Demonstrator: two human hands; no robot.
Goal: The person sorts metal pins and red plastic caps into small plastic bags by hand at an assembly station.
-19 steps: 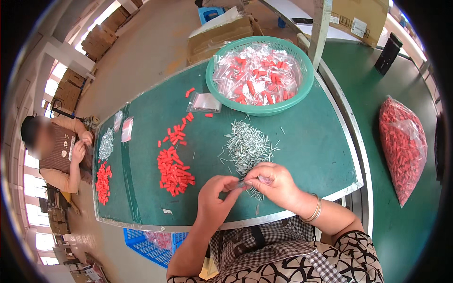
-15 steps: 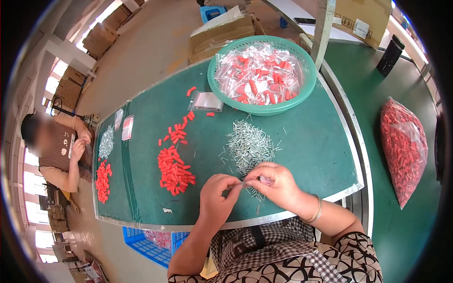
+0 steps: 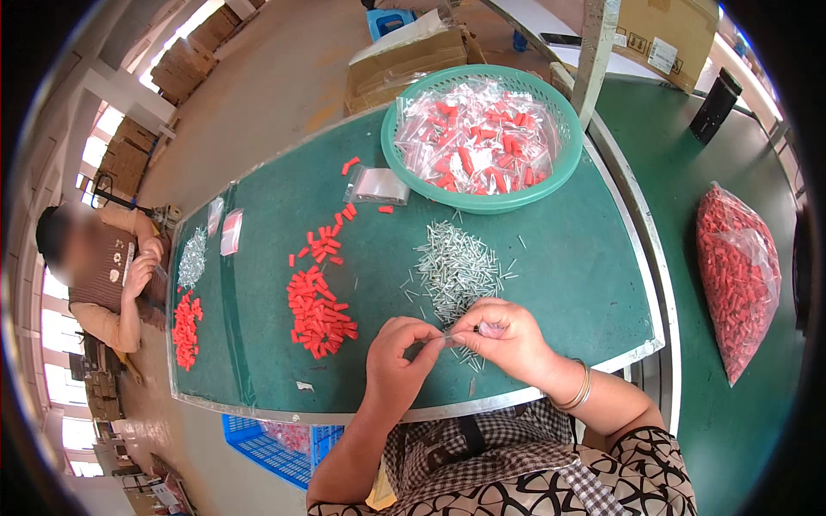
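Note:
My left hand (image 3: 398, 357) and my right hand (image 3: 508, 340) meet over the near edge of the screw pile, fingertips pinched together. Between them is a small clear plastic bag (image 3: 448, 339), mostly covered by the fingers. A crumpled pinkish bit of clear film (image 3: 491, 330) shows within my right hand. Just beyond the hands lies a heap of small silver screws (image 3: 453, 267). To the left is a pile of short red plastic wall plugs (image 3: 316, 310), with a few strewn farther back. A stack of flat zip bags (image 3: 379, 186) lies near the basket.
A green basket (image 3: 482, 205) of filled bags stands at the far side of the green table (image 3: 568, 284). A large bag of red plugs (image 3: 737, 275) and a black bottle (image 3: 716, 105) are on the right table. At left, a co-worker (image 3: 112, 267) handles similar piles. A blue crate (image 3: 267, 447) sits below.
Both hands stay pinched at the same spot with barely any movement. The whole view shifts very slightly. The co-worker's hands at left have moved a little.

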